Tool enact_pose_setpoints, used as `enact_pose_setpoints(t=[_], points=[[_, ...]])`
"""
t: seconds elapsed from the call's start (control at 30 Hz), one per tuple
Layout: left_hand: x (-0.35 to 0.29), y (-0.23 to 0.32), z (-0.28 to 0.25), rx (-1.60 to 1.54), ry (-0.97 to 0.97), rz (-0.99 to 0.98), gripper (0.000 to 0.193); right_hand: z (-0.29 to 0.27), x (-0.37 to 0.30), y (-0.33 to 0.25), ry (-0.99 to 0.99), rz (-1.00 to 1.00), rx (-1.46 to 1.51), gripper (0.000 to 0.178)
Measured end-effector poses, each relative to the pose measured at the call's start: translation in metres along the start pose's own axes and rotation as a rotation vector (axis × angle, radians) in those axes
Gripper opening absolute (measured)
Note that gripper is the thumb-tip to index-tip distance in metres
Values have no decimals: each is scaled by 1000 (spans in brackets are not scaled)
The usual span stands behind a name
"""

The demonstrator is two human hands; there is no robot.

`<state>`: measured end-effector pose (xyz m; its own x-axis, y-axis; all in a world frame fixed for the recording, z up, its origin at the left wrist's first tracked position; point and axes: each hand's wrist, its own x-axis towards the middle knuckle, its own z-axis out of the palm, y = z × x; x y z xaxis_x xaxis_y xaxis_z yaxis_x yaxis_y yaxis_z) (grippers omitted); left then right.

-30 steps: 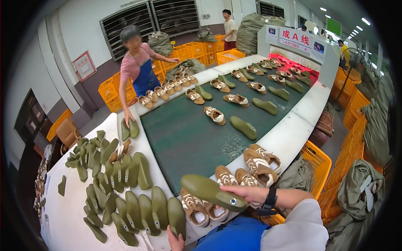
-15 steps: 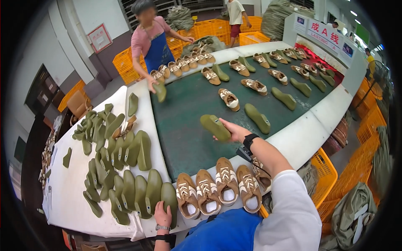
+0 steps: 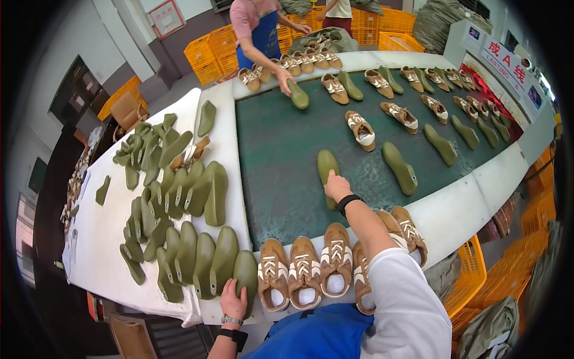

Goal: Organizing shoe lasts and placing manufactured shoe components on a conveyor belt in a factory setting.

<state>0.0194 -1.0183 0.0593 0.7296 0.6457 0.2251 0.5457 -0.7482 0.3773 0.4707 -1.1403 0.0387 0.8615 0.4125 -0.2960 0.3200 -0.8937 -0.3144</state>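
Pointing lengthwise away, green last gripped by right hand, second last by left hand.

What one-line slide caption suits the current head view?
Right hand on one olive shoe last, left hand on another, brown lace-up sneakers lined along the near white ledge.

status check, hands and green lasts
Right hand grips green last at belt. Left hand on second last. Right forearm crosses above brown sneakers.
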Motion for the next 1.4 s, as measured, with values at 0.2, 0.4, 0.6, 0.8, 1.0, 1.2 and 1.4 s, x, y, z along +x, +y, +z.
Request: enact_pose_setpoints(t=[0.2,0.4,0.6,0.8,1.0,1.2,1.4], points=[[4,8,7,-10,9,22,33,8,11,36,61,18,51,53],[-10,0,2,-3,31,-43,34,14,-5,23,-11,-9,-49,74],[-11,-5,2,0,52,-12,34,-37,-24,14,-212,-130,-340,72],[-8,-8,10,-22,59,36,35,-178,-12,-16,606,-375,-20,62],[-6,-13,15,-110,39,45,37,-281,-103,-45,316,-255,302,64],[-4,-29,11,-338,-107,40,53,-215,-198,-43,-10,-682,-45,52],[-24,-51,-1,-938,-442,-204,82,-42,-281,4,-627,-982,42,46]])
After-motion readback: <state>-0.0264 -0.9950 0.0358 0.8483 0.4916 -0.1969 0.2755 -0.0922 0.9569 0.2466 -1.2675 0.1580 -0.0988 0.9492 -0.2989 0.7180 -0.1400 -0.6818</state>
